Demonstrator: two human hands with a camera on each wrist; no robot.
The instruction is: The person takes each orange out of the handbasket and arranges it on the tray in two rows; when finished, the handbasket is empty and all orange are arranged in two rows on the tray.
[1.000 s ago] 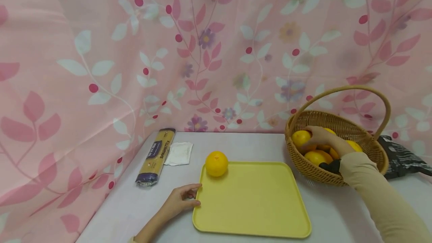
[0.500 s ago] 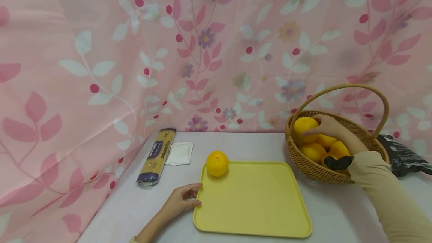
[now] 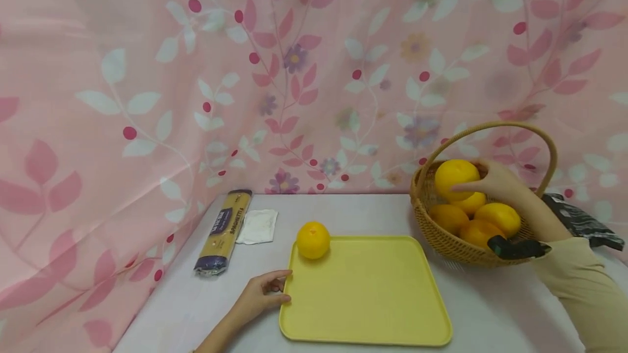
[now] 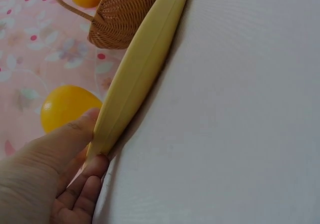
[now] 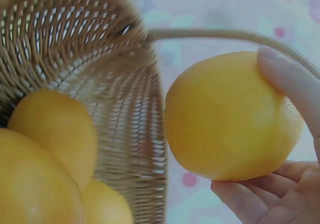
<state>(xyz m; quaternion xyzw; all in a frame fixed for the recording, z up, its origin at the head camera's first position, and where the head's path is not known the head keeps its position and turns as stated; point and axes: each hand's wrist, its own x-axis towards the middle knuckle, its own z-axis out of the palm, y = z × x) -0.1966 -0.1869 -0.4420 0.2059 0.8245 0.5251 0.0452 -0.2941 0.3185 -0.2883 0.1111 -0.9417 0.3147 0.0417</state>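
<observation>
Gripping a smooth, round yellow fruit, the right hand could slip, dropping it; the left hand pinches a flat yellow tray.

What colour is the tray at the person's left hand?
The tray is plain pale yellow, best seen in the head view.

Free passage lies over the tray, right of the yellow fruit at its far-left corner; the left hand obstructs the tray's left edge, the basket handle arches at far right.
</observation>
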